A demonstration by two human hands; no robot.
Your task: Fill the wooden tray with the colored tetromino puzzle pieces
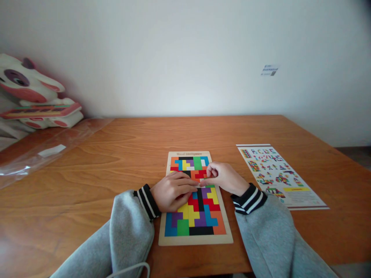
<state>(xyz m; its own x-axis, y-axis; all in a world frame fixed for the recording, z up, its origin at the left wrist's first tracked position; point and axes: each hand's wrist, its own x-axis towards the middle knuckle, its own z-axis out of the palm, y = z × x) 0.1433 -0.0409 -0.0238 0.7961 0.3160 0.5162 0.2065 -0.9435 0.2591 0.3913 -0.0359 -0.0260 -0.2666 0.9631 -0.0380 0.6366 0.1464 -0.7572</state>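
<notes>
A wooden block puzzle (196,240) lies flat on the table, its pale frame packed with flat coloured pieces in red, yellow, blue, green, purple, orange and black. Across the left middle of the puzzle rests my left hand (175,190), palm down with fingers stretched to the right. My right hand (225,178) comes in over the right edge, fingers curled and thumb reaching toward my left fingertips. Whatever it may pinch is too small or hidden to make out. Both hands cover part of the middle rows, where a pale spot shows near the fingertips.
To the right lies a printed pattern sheet (278,175) on the wooden table (139,143). A clear plastic bag (52,150) spreads over the left side. Behind it stands a toy animal with a keyboard (40,92). A pale wall rises behind the table, and a white cable crosses near my left sleeve.
</notes>
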